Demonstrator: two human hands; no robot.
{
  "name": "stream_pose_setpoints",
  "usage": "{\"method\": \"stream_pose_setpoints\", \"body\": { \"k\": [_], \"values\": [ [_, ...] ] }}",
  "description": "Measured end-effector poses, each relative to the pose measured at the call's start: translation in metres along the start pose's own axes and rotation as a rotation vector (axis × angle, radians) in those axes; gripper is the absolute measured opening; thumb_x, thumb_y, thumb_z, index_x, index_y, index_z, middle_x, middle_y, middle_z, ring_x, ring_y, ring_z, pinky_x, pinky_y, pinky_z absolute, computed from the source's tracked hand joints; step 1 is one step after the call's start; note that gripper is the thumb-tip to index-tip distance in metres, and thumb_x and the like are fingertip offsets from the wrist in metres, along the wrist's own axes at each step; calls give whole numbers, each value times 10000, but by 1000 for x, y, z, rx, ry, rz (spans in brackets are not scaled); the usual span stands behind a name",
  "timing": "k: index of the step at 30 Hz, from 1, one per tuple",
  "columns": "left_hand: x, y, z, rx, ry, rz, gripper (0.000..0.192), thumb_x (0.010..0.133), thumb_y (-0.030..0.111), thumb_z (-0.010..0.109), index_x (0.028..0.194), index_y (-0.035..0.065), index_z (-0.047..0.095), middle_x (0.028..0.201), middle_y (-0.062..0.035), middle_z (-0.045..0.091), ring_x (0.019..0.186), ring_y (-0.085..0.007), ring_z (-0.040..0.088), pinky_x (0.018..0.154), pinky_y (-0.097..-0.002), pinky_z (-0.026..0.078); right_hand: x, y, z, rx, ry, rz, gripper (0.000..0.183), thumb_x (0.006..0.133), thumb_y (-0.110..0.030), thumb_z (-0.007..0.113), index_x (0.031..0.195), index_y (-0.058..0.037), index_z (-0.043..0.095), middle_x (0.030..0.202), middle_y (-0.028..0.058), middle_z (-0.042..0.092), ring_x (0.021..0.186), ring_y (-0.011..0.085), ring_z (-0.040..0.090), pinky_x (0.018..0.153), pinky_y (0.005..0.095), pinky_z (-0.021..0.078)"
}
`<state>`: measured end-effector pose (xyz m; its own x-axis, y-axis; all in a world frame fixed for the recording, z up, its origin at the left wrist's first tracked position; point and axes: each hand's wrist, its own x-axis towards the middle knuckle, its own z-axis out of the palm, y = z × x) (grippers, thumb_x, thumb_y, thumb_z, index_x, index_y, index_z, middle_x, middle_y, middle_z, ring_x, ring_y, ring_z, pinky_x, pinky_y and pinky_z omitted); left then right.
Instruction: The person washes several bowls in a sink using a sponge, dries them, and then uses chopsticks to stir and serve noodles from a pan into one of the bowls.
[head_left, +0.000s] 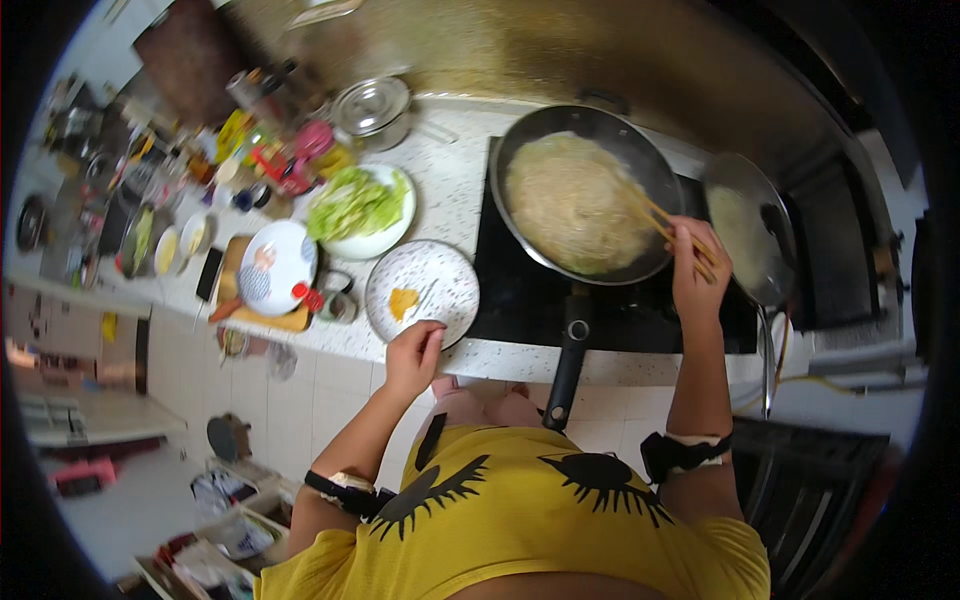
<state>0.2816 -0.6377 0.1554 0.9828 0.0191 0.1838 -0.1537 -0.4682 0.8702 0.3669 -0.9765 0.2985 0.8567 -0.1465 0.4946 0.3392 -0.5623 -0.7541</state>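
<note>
My right hand (699, 262) is shut on a pair of wooden chopsticks (651, 208). Their tips reach into pale noodle-like food (574, 202) in a dark frying pan (646, 154). This pan sits on a black glass cooktop (499, 300), its black handle (571, 367) pointing toward my body. With curled fingers, my left hand (415, 358) is at the near rim of a speckled plate (442, 262); whether it grips the rim is unclear. A small yellow-orange piece of food (403, 303) lies on that plate.
Left of the cooktop are a plate of lettuce (360, 202), a lidded metal pot (373, 112) and a white patterned plate (277, 262) over a wooden board (292, 321). Bottles and jars crowd the counter's left. A glass lid (742, 225) stands at the right.
</note>
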Motion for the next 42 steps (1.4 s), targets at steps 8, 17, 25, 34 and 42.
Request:
{"method": "stream_pose_setpoints", "body": {
  "k": [8, 17, 25, 34, 42],
  "values": [
    [-49, -9, -28, 67, 59, -142, 110, 861, 81, 519, 885, 5, 596, 694, -71, 602, 629, -113, 574, 574, -239, 447, -16, -15, 21, -56, 142, -138, 151, 879, -47, 474, 945, 37, 580, 898, 120, 566, 765, 155, 554, 665, 247, 460],
    [-87, -59, -101, 73, 97, -213, 149, 845, 175, 549, 876, 41, 605, 703, -105, 607, 585, -199, 579, 533, -296, 454, -67, -106, 67, 209, 164, -417, 219, 893, -80, 382, 716, 26, 457, 798, 128, 456, 678, 192, 477, 641, 295, 499],
    [-138, -123, -209, 243, -184, -331, 222, 828, 236, 563, 927, 43, 610, 803, -103, 638, 660, -201, 603, 608, -312, 478, -157, -195, 185, 400, -126, -465, 378, 886, -224, 365, 566, -29, 419, 694, 138, 488, 602, 213, 482, 553, 289, 392],
    [-100, -217, -202, 773, -508, -68, 536, 780, 282, 589, 1245, 71, 429, 1349, -115, 356, 1275, -287, 278, 1017, -443, 258, -262, -198, 289, 97, -760, 52, 262, 775, 43, 504, 1008, -60, 563, 877, 89, 559, 710, 226, 560, 637, 294, 470],
    [-66, -314, -136, 906, -546, -158, 442, 802, 149, 468, 1231, 51, 421, 1273, -115, 421, 1211, -253, 358, 973, -434, 318, -330, -110, 325, -153, -903, 251, 307, 727, 20, 533, 1019, -68, 571, 929, 96, 562, 804, 260, 593, 686, 323, 486]
  ]
}}
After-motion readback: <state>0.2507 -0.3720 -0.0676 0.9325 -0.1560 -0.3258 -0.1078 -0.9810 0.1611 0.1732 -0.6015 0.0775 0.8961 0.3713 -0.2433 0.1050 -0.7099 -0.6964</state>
